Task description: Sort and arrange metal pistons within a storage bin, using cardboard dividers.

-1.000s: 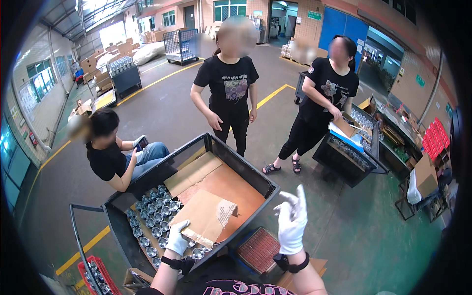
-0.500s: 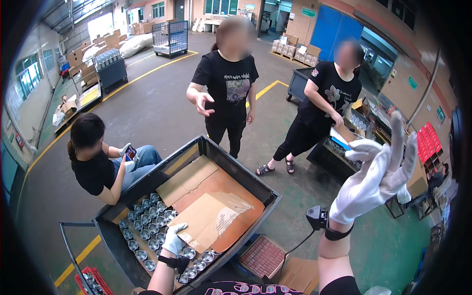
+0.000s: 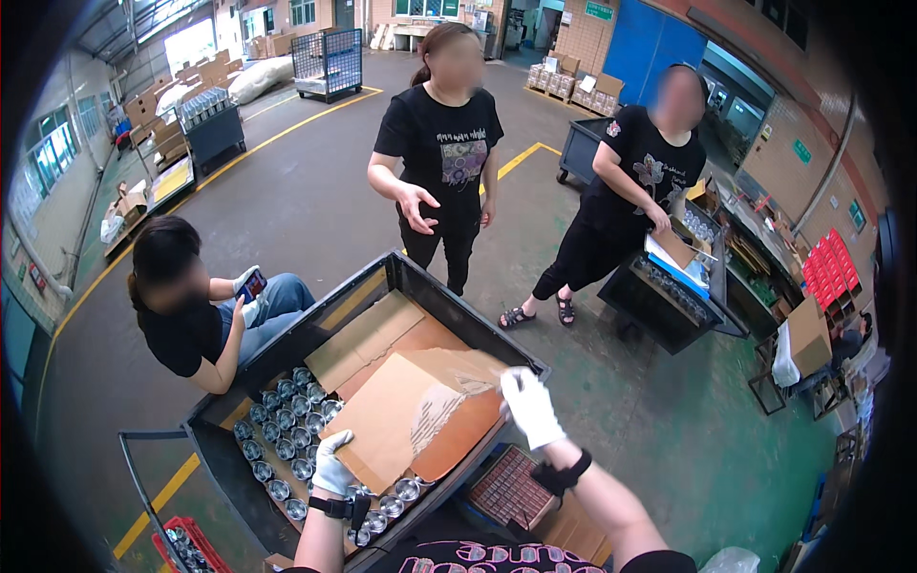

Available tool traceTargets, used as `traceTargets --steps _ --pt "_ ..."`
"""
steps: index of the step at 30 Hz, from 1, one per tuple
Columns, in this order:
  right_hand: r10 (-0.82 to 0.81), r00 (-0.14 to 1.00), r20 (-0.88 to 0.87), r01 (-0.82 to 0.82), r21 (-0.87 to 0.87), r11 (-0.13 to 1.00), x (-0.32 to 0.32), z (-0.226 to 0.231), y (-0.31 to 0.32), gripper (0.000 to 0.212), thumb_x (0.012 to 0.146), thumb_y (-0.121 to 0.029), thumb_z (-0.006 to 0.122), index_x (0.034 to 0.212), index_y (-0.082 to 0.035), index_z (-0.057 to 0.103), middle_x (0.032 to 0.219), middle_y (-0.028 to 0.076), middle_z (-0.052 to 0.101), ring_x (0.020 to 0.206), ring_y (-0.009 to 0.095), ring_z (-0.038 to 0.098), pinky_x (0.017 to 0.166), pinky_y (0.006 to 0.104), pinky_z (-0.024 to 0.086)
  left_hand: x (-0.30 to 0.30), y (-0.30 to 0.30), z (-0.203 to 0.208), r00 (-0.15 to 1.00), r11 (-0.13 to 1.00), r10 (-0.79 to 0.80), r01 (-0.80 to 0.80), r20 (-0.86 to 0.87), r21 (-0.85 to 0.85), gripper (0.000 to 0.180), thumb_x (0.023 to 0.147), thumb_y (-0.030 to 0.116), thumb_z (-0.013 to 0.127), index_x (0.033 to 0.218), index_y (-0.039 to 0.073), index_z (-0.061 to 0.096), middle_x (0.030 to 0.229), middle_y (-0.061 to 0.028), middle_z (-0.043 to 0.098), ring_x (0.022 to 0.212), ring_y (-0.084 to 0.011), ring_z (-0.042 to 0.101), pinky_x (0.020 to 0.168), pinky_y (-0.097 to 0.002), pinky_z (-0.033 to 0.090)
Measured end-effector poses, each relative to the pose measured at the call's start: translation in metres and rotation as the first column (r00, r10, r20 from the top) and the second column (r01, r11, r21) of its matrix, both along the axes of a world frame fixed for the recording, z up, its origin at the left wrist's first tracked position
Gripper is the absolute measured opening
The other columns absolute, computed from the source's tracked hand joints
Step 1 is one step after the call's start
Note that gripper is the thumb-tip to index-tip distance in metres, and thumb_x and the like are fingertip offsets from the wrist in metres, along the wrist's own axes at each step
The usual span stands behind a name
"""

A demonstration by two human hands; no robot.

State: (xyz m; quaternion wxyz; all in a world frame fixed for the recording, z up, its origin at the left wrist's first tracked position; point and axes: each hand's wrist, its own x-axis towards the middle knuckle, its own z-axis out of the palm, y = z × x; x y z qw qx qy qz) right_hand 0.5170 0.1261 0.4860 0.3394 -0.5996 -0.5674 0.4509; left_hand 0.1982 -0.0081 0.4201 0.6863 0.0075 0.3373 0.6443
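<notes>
A torn brown cardboard sheet [image 3: 382,415] lies raised at a slant over the contents of a dark metal cart [image 3: 205,454]. My left hand [image 3: 332,465], in a white glove, is closed on the sheet's near left edge. At the sheet's right corner, by the cart's right rim, my white-gloved right hand [image 3: 531,408] has its fingers pinched on the cardboard. Shiny metal cups [image 3: 287,420] stand in rows along the cart's left and near sides. Beneath the sheet are an orange-brown board [image 3: 458,435] and another cardboard piece [image 3: 358,349], both partly covered.
A seated person [image 3: 181,306] holds a phone left of the cart. Two people stand beyond it, one [image 3: 444,162] in the middle, one [image 3: 650,191] beside another cart [image 3: 659,301]. A box of small reddish blocks [image 3: 511,487] sits near my right forearm. A red crate [image 3: 186,544] is at lower left.
My right hand has come down from its raised, spread position to the cardboard's right corner. The sheet has lifted and tilted slightly. The standing person in the middle has lowered a hand.
</notes>
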Motion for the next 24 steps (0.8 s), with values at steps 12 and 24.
traceTargets --steps 12,24 --pt "-0.287 0.394 -0.873 -0.403 -0.445 0.8 0.017 -0.042 -0.056 0.076 0.092 -0.068 0.034 0.131 -0.005 0.048 0.109 0.015 0.063 0.072 0.021 0.062 0.063 0.0297 0.055 -0.006 -0.017 -0.02 0.996 0.999 -0.034 0.034 0.08 0.007 0.057 0.077 0.016 0.059 0.131 0.0 0.047 0.122 -0.0193 0.059 0.109 -0.0381 0.059 0.096 -0.0522 0.047" --pt "-0.461 0.474 -0.75 -0.125 -0.576 0.808 -0.001 -0.074 -0.054 0.029 0.09 -0.031 0.064 0.109 -0.01 0.06 0.09 0.003 0.066 0.062 0.014 0.058 0.05 0.028 0.045 -0.023 -0.051 -0.068 0.995 0.979 -0.089 0.095 0.042 -0.178 0.048 0.079 0.018 0.062 0.123 0.001 0.053 0.114 -0.0159 0.064 0.103 -0.0344 0.062 0.091 -0.0497 0.049"
